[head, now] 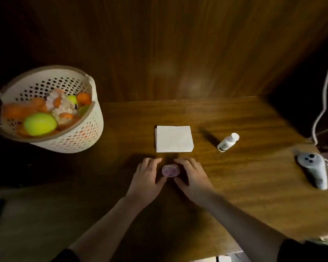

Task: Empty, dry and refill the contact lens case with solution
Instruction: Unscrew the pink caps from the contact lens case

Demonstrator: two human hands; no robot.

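— Where's our lens case (170,170)?
— On the bench (244,167), pinched between both hands: left hand (147,175) and right hand (192,174), fingers curled round its ends.
— Napkins (174,138) at twelve o'clock, bottle (228,142) at two.

Lens case, tissues, solution bottle on the table
Small purple lens case (170,171) lies flat; white folded tissues (174,138) behind it; white bottle (228,142) stands right.

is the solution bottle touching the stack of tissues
Apart. The head view shows bare table between the solution bottle and the stack of tissues.
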